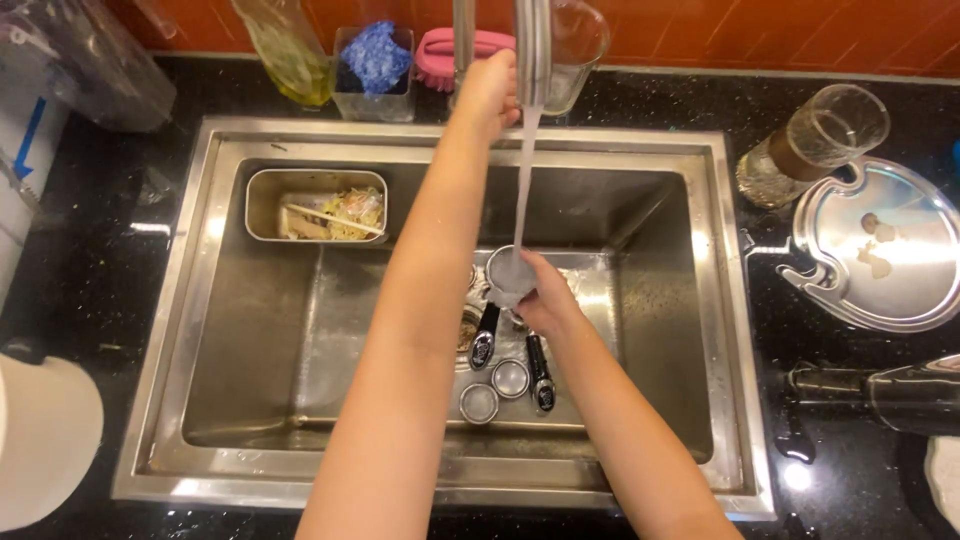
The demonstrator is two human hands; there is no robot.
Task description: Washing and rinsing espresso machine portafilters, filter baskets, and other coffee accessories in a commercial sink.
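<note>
1. Nearest the camera, the front rim of the steel sink [440, 492] runs across the view, set into a black speckled counter [830, 470] wet with droplets; both forearms cross over that rim and reach away.
2. On the basin floor lie two small round measuring cups [495, 390], mouths up, with dark handles pointing away toward the drain.
3. Just beyond them, the right hand [543, 295] is curled tight around a small steel cup [509, 275], held above the basin floor at mid-sink. Its mouth faces up, right under the stream; its handle, and so its long axis, is hidden by the fingers.
4. Water [524, 180] drops straight down into that cup.
5. Left of it, a rectangular strainer basket [262, 195] hangs in the basin's far-left corner, holding food scraps.
6. Farther back, the left hand [488, 92] is stretched out long, closed on the tap [532, 50], fingers wrapped behind it.
7. To the right on the counter: a steel lid [900, 290] and a tipped glass jar [815, 140].
8. Farthest, orange tiles [780, 30], with a pink brush [440, 50] and a blue cloth [375, 55] at the back ledge.
</note>
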